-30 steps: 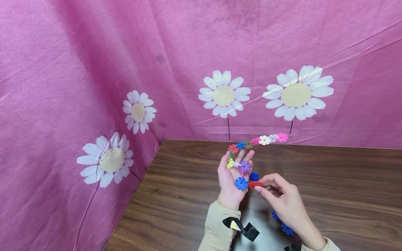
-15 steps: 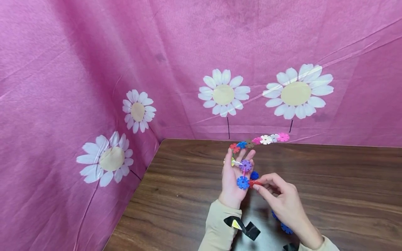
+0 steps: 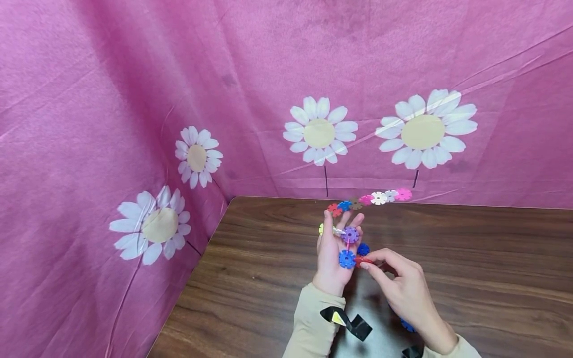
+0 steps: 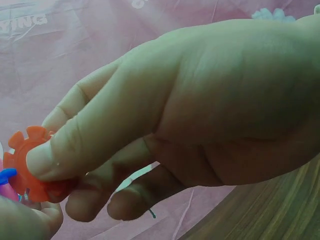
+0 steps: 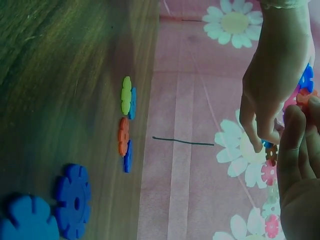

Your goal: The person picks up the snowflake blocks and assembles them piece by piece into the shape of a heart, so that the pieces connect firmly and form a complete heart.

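Note:
My left hand point(image 3: 332, 261) is palm up with its fingers extended, carrying a chain of coloured notched plastic discs. A purple disc point(image 3: 350, 233) and a blue disc point(image 3: 346, 259) lie over the palm; a yellow disc point(image 3: 321, 229) shows partly behind the thumb. Beyond the fingertips, the chain runs right through red, blue, brown, pink and white discs point(image 3: 378, 198). My right hand point(image 3: 407, 283) pinches a red disc point(image 4: 22, 162), seen edge-on from the head, against the blue one. Whether their slots are engaged cannot be made out.
Loose discs lie on the wooden table point(image 3: 250, 263), including a blue disc point(image 3: 363, 248) beyond the hands and another blue disc point(image 3: 408, 325) partly under the right wrist. A yellow disc point(image 5: 126, 95) and an orange disc point(image 5: 123, 136) show too. Behind hangs a pink daisy-print cloth point(image 3: 250, 74).
My left thumb has moved in front of the yellow disc, and that hand has shifted slightly right. The red disc has turned edge-on and sits closer to the blue disc, still pinched by my right hand.

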### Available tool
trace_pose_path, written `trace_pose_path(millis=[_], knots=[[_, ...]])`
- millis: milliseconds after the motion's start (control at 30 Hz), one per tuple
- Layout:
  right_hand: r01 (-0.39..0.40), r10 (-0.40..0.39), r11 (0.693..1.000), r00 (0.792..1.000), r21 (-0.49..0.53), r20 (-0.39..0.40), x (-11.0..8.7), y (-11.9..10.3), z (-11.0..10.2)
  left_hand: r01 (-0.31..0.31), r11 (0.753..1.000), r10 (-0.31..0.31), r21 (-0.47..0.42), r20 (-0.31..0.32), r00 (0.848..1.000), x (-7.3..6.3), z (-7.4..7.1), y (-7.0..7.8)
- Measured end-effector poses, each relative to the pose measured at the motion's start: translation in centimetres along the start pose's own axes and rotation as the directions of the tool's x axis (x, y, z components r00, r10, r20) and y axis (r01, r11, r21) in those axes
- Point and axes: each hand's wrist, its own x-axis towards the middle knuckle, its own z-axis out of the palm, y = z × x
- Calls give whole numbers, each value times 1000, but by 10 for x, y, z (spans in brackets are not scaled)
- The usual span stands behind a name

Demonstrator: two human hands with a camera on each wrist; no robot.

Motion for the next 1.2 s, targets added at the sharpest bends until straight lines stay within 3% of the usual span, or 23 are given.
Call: trace_pose_path(millis=[467, 900, 1200], knots=[[19, -21, 998, 999, -55, -35, -1, -2, -2, -38, 999, 38, 9, -17, 999, 3, 0, -8], [24, -24, 999, 1000, -44, -8, -1, -3, -3, 10, 1000, -10, 11, -15, 1000, 1, -1, -10], [16, -15, 1000, 998, -16, 63, 1, 2, -5, 37, 999, -38, 29, 21, 999, 3, -4, -6]])
